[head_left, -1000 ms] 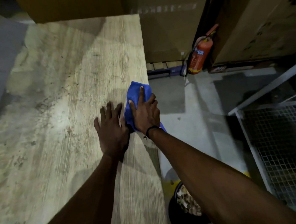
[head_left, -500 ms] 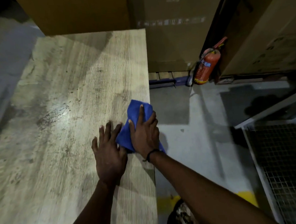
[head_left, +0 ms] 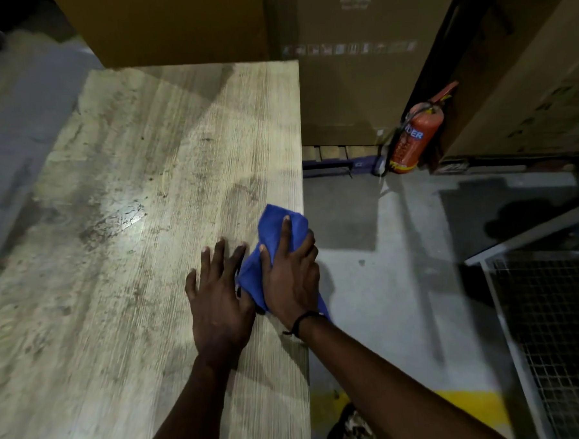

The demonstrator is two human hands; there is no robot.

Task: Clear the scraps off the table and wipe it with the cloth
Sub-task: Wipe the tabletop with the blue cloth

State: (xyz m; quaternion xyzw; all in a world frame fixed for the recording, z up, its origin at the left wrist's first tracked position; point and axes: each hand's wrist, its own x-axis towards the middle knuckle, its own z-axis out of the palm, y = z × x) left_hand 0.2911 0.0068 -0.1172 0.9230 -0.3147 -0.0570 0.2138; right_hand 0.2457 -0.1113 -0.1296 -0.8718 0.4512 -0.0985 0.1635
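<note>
The cloth [head_left: 273, 250] is blue and crumpled. It lies at the right edge of the table [head_left: 141, 227], and one corner of it hangs over this edge. The table top is pale wood grain with dark stains and small specks, mostly in the left half. I cannot tell if these specks are scraps.

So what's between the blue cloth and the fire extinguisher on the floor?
In the head view, only bare grey concrete floor lies between the blue cloth at the table edge and the fire extinguisher.
</note>
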